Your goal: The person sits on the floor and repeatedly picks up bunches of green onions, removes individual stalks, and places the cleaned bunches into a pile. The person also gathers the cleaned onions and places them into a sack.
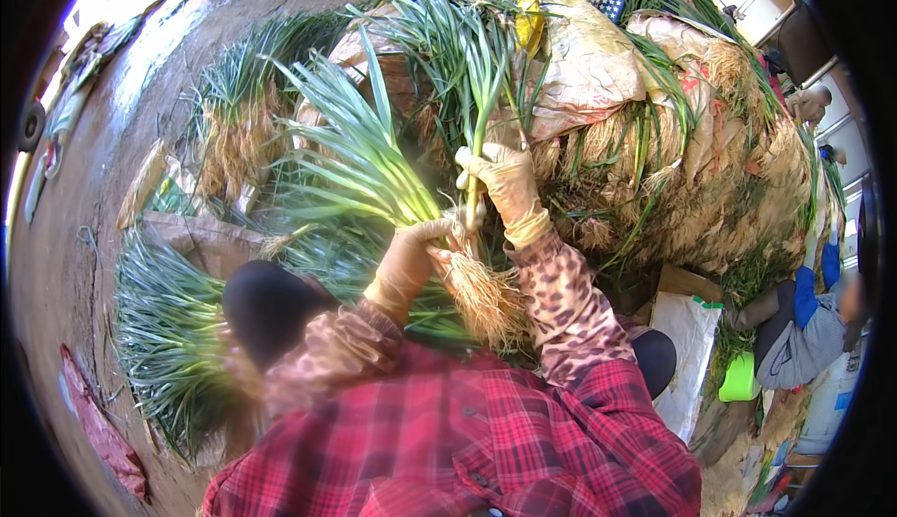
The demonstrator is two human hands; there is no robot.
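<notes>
My left hand (413,258), in a pale rubber glove, grips a bunch of green leafy stalks with stringy roots (413,195) near its base. The leaves fan to the upper left, and the tan roots hang toward my lap. Just right of it, my gloved right hand (501,181) pinches a single upright green stalk (482,121) between thumb and fingers, its lower end close to the bunch. Some fingers of both hands are hidden behind the stalks.
A large heap of rooted stalks (701,202) with woven sacks (589,61) lies ahead and right. More bundles lie at the left (168,335) and upper left (238,118). A co-worker (806,335) sits at the far right beside a bright green plastic object (738,378).
</notes>
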